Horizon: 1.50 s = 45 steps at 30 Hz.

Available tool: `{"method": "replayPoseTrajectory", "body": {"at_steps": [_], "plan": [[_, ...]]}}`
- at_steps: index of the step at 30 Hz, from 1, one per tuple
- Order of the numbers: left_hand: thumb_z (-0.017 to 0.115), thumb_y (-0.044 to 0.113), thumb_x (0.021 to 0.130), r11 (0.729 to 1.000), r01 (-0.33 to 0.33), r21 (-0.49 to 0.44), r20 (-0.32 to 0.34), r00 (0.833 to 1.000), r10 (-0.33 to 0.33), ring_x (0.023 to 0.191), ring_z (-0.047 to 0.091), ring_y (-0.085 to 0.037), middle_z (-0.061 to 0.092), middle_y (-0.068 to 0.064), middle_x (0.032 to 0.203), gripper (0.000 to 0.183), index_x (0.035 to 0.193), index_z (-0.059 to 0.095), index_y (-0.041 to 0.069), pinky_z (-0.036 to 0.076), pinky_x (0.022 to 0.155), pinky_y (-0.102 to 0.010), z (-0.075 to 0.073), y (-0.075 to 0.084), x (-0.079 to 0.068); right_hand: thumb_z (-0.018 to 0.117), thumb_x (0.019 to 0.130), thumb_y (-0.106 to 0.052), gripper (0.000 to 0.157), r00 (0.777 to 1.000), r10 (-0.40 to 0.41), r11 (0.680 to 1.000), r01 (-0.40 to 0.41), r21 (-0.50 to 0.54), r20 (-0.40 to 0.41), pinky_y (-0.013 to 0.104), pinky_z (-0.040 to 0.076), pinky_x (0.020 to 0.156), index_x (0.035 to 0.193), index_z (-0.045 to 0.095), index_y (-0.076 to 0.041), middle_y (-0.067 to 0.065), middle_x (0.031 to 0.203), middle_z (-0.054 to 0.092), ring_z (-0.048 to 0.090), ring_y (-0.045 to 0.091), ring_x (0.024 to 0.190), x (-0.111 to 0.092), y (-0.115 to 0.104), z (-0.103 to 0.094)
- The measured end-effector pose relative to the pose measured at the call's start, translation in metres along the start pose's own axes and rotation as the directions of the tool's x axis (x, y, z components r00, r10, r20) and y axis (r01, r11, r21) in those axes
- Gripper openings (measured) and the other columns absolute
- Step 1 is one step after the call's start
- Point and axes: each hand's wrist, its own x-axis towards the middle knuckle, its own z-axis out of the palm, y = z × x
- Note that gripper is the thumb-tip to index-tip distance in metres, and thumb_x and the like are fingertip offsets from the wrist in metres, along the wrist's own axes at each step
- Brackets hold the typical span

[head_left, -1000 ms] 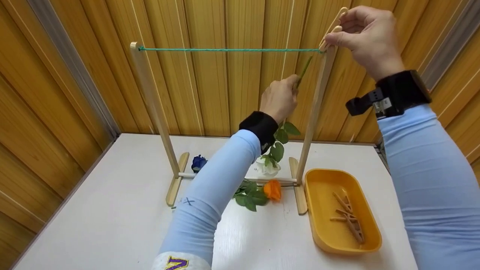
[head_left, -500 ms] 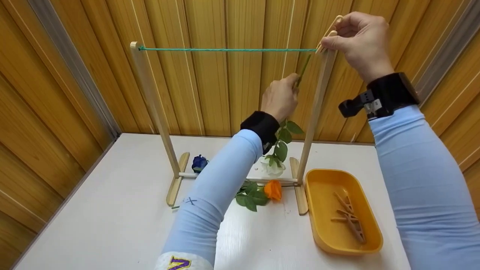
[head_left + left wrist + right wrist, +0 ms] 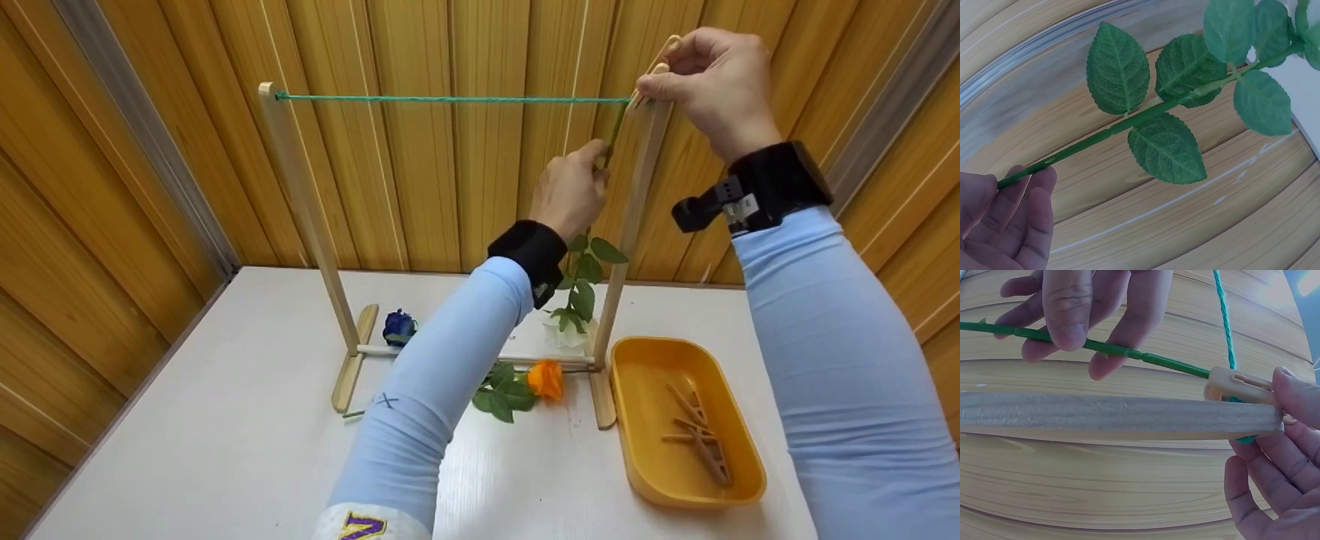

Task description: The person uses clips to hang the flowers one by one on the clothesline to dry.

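Note:
My left hand [image 3: 570, 191] pinches the green stem [image 3: 1084, 143] of a white rose [image 3: 568, 331], which hangs head down beside the right post. The stem's upper end meets the green string [image 3: 450, 100] near that post. With thumb and fingers, my right hand [image 3: 720, 90] pinches a wooden clothespin [image 3: 651, 75] at the string's right end. In the right wrist view the clothespin [image 3: 1241, 385] lies over the string, and the stem tip reaches its mouth. Whether it clamps the stem I cannot tell.
A wooden frame [image 3: 300, 202] carries the string between two posts. Beneath lie an orange rose [image 3: 545, 380] and a blue rose [image 3: 399, 328], partly behind my left arm. The yellow tray [image 3: 637, 472] at right holds several brown clothespins [image 3: 701, 439]. A panelled wall stands behind.
The clothespin and my right hand have come down and left onto the string. My left hand has shifted the white rose right and slightly up, bringing its stem end to the clothespin.

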Motion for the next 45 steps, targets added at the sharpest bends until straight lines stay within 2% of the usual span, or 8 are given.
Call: {"method": "replayPoseTrajectory", "body": {"at_steps": [6, 15, 20, 27, 34, 41, 45], "plan": [[0.056, 0.010, 0.107, 0.996, -0.012, -0.087, 0.000, 1.000, 0.012, 0.086, 0.067, -0.012, 0.075, -0.006, 0.114, 0.029, 0.134, 0.064, 0.008, 0.050, 0.069, -0.019, 0.001, 0.005, 0.002, 0.081, 0.086, 0.001, 0.014, 1.000, 0.021, 0.999, -0.020, 0.027, -0.005, 0.018, 0.052, 0.077, 0.092, 0.073, -0.010, -0.006, 0.085, 0.067, 0.065, 0.006, 0.081, -0.001, -0.002, 0.000], [0.056, 0.011, 0.107, 0.995, 0.004, -0.103, 0.009, 1.000, -0.003, 0.085, 0.066, -0.010, 0.075, -0.003, 0.109, 0.028, 0.133, 0.065, 0.011, 0.050, 0.068, -0.019, 0.001, 0.008, 0.003, 0.081, 0.086, 0.000, 0.017, 0.998, 0.056, 0.997, -0.055, 0.054, -0.013, 0.020, 0.050, 0.080, 0.089, 0.071, -0.013, -0.005, 0.088, 0.065, 0.062, 0.007, 0.084, -0.001, -0.003, 0.000], [0.055, 0.010, 0.107, 0.991, -0.009, -0.131, 0.013, 1.000, 0.010, 0.088, 0.067, -0.011, 0.075, -0.005, 0.111, 0.030, 0.135, 0.064, 0.009, 0.051, 0.070, -0.019, 0.000, 0.008, 0.004, 0.081, 0.085, 0.002, 0.017, 0.997, 0.081, 0.986, -0.082, 0.147, 0.012, 0.020, 0.053, 0.081, 0.089, 0.069, -0.009, 0.000, 0.090, 0.065, 0.067, 0.009, 0.083, 0.000, -0.004, -0.002], [0.054, 0.009, 0.107, 0.987, -0.013, -0.160, 0.033, 0.999, 0.019, 0.089, 0.067, -0.011, 0.075, -0.006, 0.109, 0.029, 0.135, 0.063, 0.008, 0.052, 0.072, -0.019, -0.001, 0.008, 0.004, 0.082, 0.080, 0.009, 0.020, 0.991, 0.125, 0.940, -0.136, 0.313, 0.053, 0.019, 0.057, 0.076, 0.090, 0.067, -0.001, 0.005, 0.090, 0.066, 0.069, 0.013, 0.081, 0.000, -0.003, -0.006], [0.053, 0.008, 0.107, 0.987, -0.016, -0.162, 0.042, 0.999, 0.023, 0.089, 0.067, -0.011, 0.074, -0.006, 0.112, 0.030, 0.136, 0.063, 0.008, 0.053, 0.074, -0.018, -0.001, 0.008, 0.004, 0.081, 0.083, 0.007, 0.018, 0.992, 0.110, 0.961, -0.124, 0.249, 0.068, 0.017, 0.056, 0.076, 0.091, 0.069, -0.004, 0.004, 0.093, 0.066, 0.069, 0.012, 0.082, 0.001, -0.003, -0.009], [0.053, 0.006, 0.107, 0.990, -0.049, -0.132, 0.034, 0.998, 0.054, 0.089, 0.067, -0.012, 0.075, -0.007, 0.109, 0.029, 0.134, 0.064, 0.007, 0.051, 0.073, -0.019, 0.000, 0.009, 0.006, 0.082, 0.081, 0.008, 0.019, 0.989, 0.126, 0.925, -0.145, 0.351, 0.077, 0.018, 0.058, 0.074, 0.090, 0.067, -0.001, 0.007, 0.092, 0.064, 0.071, 0.014, 0.082, 0.000, -0.003, -0.010], [0.053, 0.006, 0.107, 0.990, -0.059, -0.129, 0.031, 0.997, 0.064, 0.088, 0.067, -0.012, 0.075, -0.007, 0.109, 0.030, 0.134, 0.064, 0.007, 0.051, 0.073, -0.019, -0.001, 0.009, 0.006, 0.082, 0.083, 0.004, 0.020, 0.986, 0.140, 0.946, -0.160, 0.282, 0.088, 0.017, 0.057, 0.075, 0.094, 0.067, -0.003, 0.005, 0.094, 0.065, 0.071, 0.011, 0.082, 0.001, -0.004, -0.011]]}}
